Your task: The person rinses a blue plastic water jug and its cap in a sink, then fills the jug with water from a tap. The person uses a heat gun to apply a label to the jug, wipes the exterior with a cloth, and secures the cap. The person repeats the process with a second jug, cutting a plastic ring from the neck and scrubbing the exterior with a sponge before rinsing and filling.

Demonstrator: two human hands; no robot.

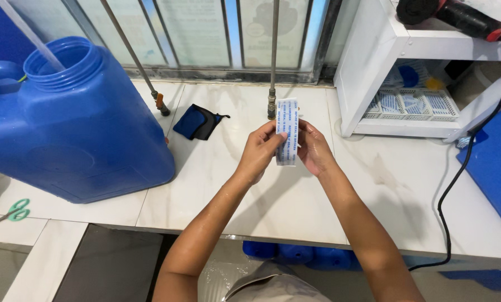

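Both hands meet over the middle of a white marble counter (273,201). My left hand (260,151) and my right hand (313,148) pinch a narrow white plastic strip with blue print (287,131), held upright between them. The strip's top end sticks up above my fingers. My forearms look wet. Just behind the strip a thin metal pipe with a brass tip (272,103) comes down to the counter.
A large blue plastic jerry can (71,128) with an open mouth and a tube in it stands at left. A small dark blue pouch (197,122), green-handled scissors (12,212), a white shelf (385,67) with a heat gun, a black cable (449,190).
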